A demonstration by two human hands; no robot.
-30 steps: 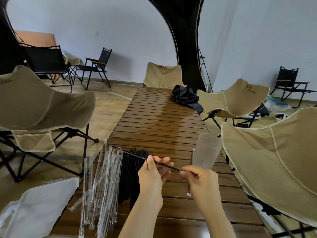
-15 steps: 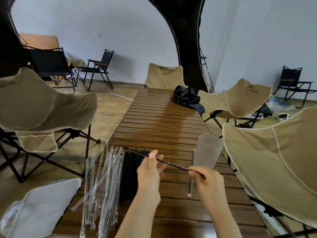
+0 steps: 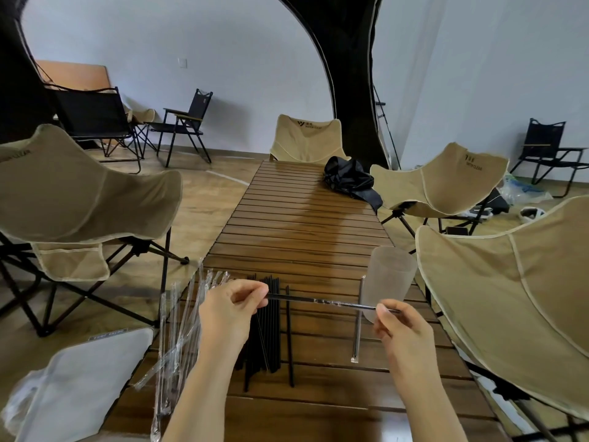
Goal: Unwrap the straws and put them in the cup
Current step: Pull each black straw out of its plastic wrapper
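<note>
A: Cup [image 3: 390,279]?
B: Frosted, upright on table [image 3: 302,218], right side; contents not discernible.
A: Held straw [image 3: 318,302]?
B: Black, part-sleeved in clear wrapper, level, just before the Cup. Left hand [image 3: 229,309] pinches one end, right hand [image 3: 403,327] the other.
A: Remainder?
B: Bare black straws [image 3: 264,330] piled on table; clear wrappers [image 3: 178,323] beside them.

hands: left hand [image 3: 232,309] and right hand [image 3: 404,327] drawn well apart, were almost touching | straw [image 3: 296,299]: was tilted, far end jutting past left fingers; now nearly level, spanning both hands | wrapper [image 3: 338,304]: now crinkled along straw's right part
</note>
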